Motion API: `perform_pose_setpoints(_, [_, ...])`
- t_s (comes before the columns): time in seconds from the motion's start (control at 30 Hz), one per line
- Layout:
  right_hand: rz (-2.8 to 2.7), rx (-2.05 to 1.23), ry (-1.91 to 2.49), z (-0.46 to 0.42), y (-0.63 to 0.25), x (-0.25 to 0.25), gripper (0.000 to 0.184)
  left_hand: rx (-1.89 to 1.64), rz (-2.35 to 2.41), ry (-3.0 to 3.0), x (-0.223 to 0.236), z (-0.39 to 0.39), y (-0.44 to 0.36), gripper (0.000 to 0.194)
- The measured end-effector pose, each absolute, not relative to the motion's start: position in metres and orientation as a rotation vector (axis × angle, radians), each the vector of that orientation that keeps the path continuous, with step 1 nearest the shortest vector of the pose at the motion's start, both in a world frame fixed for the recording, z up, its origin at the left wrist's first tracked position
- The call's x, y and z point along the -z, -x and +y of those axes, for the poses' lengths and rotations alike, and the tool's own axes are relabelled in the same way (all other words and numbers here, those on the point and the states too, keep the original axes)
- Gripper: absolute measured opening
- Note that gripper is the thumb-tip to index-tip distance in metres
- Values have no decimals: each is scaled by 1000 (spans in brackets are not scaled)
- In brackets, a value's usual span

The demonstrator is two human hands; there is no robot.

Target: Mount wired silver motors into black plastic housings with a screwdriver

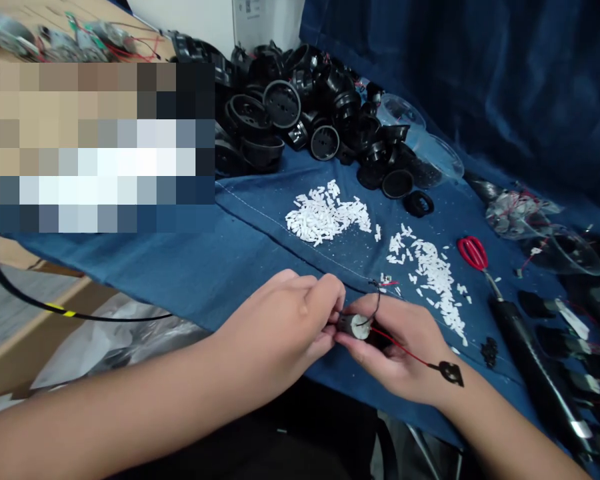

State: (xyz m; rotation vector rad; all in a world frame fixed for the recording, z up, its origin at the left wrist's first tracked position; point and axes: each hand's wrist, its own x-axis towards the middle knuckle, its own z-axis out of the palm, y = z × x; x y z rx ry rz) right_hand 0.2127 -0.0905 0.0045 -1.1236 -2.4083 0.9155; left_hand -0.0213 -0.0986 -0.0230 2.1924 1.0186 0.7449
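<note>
In the head view my right hand (405, 340) is closed around a small electric motor (361, 327) with a white end cap and a dark body. A black wire loops up from the cap. A red wire (403, 348) runs across my right hand to a flat dark metal tab (451, 375) over the wrist. My left hand (300, 313) is pinched closed at the motor's left end; whatever its fingertips grip is hidden. Beyond the hands lie two piles of small white plastic pieces, one in the middle (325, 213) and one farther right (440, 280).
Black round plastic housings (281, 105) are heaped at the back of the blue cloth (190, 260). To the right lie red-handled scissors (473, 253) and a long black tool (530, 367). Clear plastic domes (437, 157) stand behind. A blurred block covers the upper left.
</note>
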Motion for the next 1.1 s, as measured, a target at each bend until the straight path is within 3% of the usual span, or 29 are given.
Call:
perform_pose_setpoints(0.27, [-2319, -858, 1201, -94, -208, 0, 17, -729, 1007, -2281, 22, -101, 23, 18])
perform_pose_setpoints(0.47, [-2320, -809, 1169, -98, -211, 8, 18, -1171, 816, -2516, 24, -113, 29, 34])
perform_pose_setpoints(0.6, [-2360, -740, 1140, -97, -207, 10, 13, -1224, 700, -2665, 23, -115, 30, 19])
perform_pose_setpoints(0.83, [-2695, -598, 1238, -77, -186, 4, 16, -1233, 719, -2787, 13, -113, 32, 17])
perform_pose_setpoints(0.93, [-2744, -549, 1264, -75, -181, 5, 14, -1062, 757, -2707, 9, -112, 33, 16])
perform_pose_setpoints(1.1, [-2708, -425, 1255, -81, -183, 20, 7, -960, 742, -2621, 35, -104, 25, 20])
